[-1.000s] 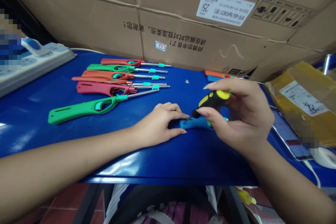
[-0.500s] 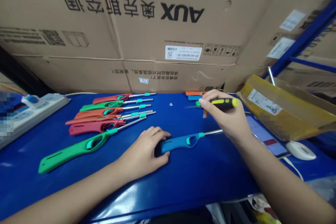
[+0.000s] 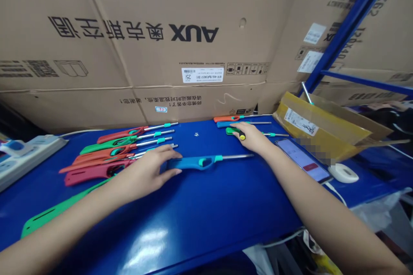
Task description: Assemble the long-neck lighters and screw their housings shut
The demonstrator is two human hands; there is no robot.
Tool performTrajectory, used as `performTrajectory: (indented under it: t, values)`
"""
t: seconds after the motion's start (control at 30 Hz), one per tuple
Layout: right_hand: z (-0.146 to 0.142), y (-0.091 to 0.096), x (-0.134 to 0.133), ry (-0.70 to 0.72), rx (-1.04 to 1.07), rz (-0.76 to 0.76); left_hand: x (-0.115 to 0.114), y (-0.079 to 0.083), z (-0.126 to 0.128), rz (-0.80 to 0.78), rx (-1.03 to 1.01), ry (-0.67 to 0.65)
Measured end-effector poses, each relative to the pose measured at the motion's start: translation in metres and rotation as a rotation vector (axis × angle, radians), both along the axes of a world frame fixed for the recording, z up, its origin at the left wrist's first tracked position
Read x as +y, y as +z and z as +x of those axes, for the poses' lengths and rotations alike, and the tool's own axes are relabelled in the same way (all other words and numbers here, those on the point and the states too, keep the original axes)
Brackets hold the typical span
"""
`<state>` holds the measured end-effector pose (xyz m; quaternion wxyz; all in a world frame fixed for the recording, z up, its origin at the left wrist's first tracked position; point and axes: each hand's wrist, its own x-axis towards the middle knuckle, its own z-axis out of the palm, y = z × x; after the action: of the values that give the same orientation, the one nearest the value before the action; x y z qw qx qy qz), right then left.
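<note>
A blue long-necked lighter point(image 3: 193, 162) lies on the blue table point(image 3: 206, 210), its metal tube pointing right. My left hand point(image 3: 146, 172) is closed on the lighter's handle end, fingers on top and thumb below. My right hand point(image 3: 253, 137) reaches to the back of the table and is closed around a black-and-yellow screwdriver point(image 3: 241, 136), of which only the end shows. It rests against a green lighter point(image 3: 231, 131), with an orange lighter point(image 3: 227, 118) and another blue lighter point(image 3: 226, 124) just behind.
Several red, orange and green lighters point(image 3: 122, 146) lie in a row at the left, with one green lighter point(image 3: 48, 217) nearer me. A power strip point(image 3: 22, 157) is far left. A phone point(image 3: 301, 159), a white device point(image 3: 343, 174) and a yellow package point(image 3: 322, 126) sit right. Cardboard boxes point(image 3: 161, 51) wall the back.
My right hand has left the blue lighter and carried the screwdriver to the far lighters. My left hand has slid the blue lighter leftward. The view has tilted up.
</note>
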<state>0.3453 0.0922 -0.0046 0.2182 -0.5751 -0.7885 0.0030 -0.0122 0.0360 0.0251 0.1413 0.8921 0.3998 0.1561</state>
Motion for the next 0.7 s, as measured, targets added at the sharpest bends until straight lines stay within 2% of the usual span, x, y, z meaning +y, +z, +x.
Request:
performTrajectory:
  t: [0.1,0.27,0.33,0.4,0.57,0.7]
  values:
    - [0.005,0.001,-0.002,0.023,-0.017,-0.058,0.011,0.009,-0.014,0.018,-0.020,0.065]
    - [0.008,0.010,-0.008,0.053,-0.057,-0.148,0.015,0.032,-0.039,-0.013,-0.060,0.285]
    - [0.006,0.013,-0.012,0.068,-0.072,-0.175,0.016,0.038,-0.044,-0.041,-0.097,0.386]
    - [0.002,0.016,-0.015,0.092,-0.083,-0.196,0.020,0.040,-0.042,-0.067,-0.121,0.431]
    - [-0.008,0.022,-0.025,0.120,-0.102,-0.204,0.034,0.028,-0.011,-0.038,-0.072,0.347]
    - [-0.015,0.030,-0.036,0.016,-0.101,-0.124,0.050,0.017,0.025,0.046,0.002,0.223]
